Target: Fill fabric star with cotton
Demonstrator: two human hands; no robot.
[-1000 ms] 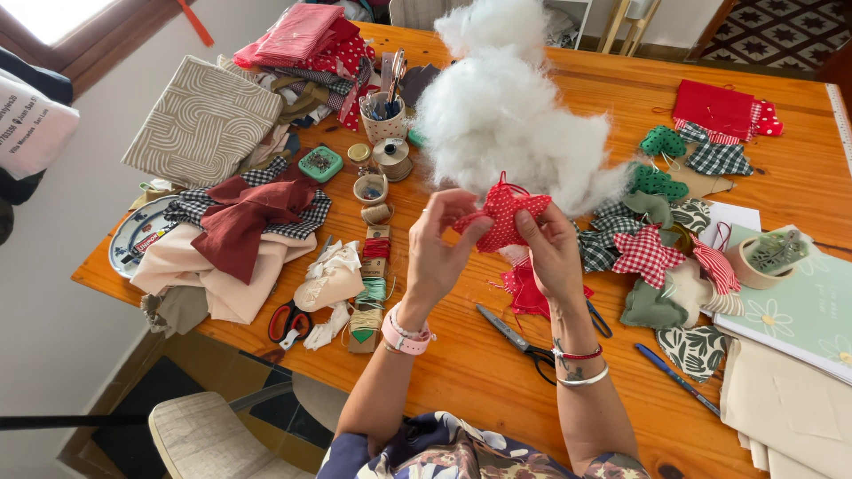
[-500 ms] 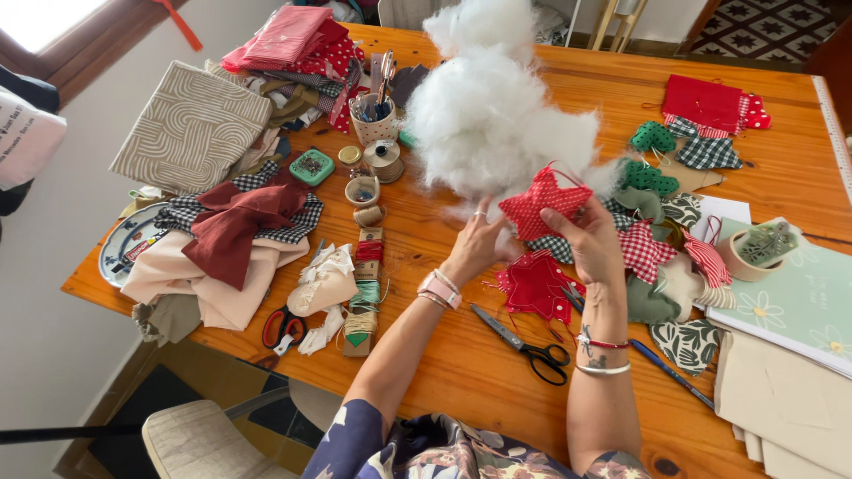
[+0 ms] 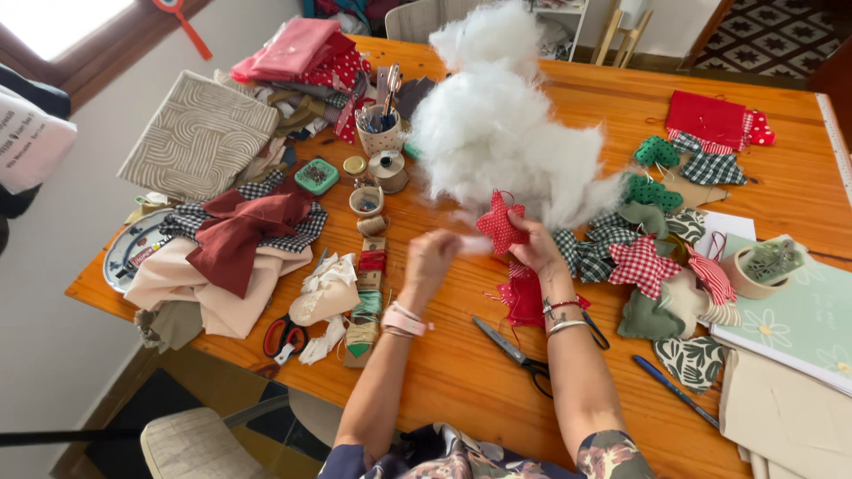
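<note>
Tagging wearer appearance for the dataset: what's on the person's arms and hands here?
Both forearms are bare. The left hand has no visible rings; its wrist carries a pink band stacked with thin pale bracelets. The right hand has a wrist with a thin red cord bracelet above silver bangles, plus a small dark mark nearby. Short dark floral-print sleeves cover the upper arms.

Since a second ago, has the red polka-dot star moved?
Yes. The red polka-dot star, held in the right hand, has gone up and away from the scissors, now sitting against the white stuffing.
</note>
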